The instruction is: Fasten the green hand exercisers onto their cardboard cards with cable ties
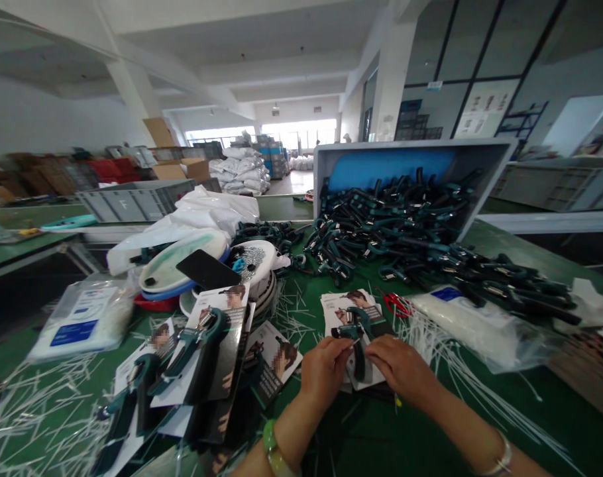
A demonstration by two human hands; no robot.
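Observation:
My left hand [326, 371] and my right hand [403, 370] meet over a dark teal hand tool with a black handle [360, 364]. Under the tool lies a stack of printed cards [335, 306]. Both hands have their fingers pinched together at the tool's neck, where a thin white zip tie [354, 344] shows between the fingertips. How the tie runs behind the tool is hidden. Just beyond my right hand are red-handled cutters [398, 305] and a fan of loose zip ties [443, 351].
Similar tools [391, 218] spill from a tipped grey crate [490, 175]. To the left lie carded tools [187, 351], a black phone [215, 271] on round tubs [185, 258], and a bag of zip ties [85, 318]. Another bag [475, 324] rests at right.

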